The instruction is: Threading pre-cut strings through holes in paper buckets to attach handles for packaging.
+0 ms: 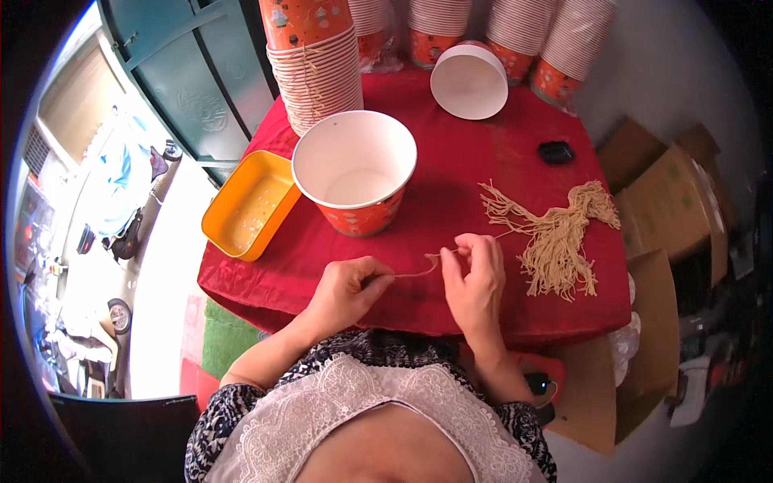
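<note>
Close to the table's near edge, my left hand [345, 291] pinches one end of a thin beige string [415, 274] between thumb and forefinger. My right hand [473, 282] is closed on the string a short way to the right, its fingertips together. Between the two hands the string sags in a small loop or bend. Just beyond them stands an upright paper bucket [360, 219], white inside and orange-red outside. To the right of my right hand lies a loose bundle of beige strings [558, 233], and a strand seems to run toward it.
A yellow tray [250, 211] with small pale bits sits left of the bucket on the red-covered table [451, 169]. Behind are a tall bucket stack [316, 76], a tipped bucket [469, 82] and several more stacks. A small black object [555, 151] and cardboard boxes [668, 189] are at right.
</note>
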The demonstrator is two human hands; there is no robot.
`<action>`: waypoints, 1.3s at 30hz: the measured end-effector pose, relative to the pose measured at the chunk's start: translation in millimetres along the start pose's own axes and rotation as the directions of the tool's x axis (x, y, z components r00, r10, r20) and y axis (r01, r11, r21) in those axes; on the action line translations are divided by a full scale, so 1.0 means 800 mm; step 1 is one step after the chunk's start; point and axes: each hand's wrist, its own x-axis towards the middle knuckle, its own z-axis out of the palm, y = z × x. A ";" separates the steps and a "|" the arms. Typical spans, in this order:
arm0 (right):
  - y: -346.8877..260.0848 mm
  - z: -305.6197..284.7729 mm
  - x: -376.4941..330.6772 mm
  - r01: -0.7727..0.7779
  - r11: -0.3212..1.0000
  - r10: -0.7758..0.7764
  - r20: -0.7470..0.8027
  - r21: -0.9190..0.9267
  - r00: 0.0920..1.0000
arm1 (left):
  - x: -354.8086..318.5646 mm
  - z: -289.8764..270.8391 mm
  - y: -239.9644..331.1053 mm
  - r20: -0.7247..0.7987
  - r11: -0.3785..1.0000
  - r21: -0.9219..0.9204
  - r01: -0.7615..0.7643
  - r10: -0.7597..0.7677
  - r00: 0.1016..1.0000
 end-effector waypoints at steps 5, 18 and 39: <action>-0.043 -0.009 0.000 -0.015 0.879 -0.156 0.316 0.477 0.936 | 0.006 -0.010 0.031 0.066 0.977 0.159 -0.142 0.132 0.989; -0.038 0.012 -0.004 -0.273 0.740 -0.002 0.408 0.615 0.913 | 0.016 -0.042 0.033 0.138 0.987 -0.139 0.081 -0.061 0.988; -0.042 0.037 -0.008 -0.323 0.659 0.107 0.340 0.679 0.934 | 0.010 -0.016 0.016 0.031 0.906 -0.388 0.172 -0.174 0.984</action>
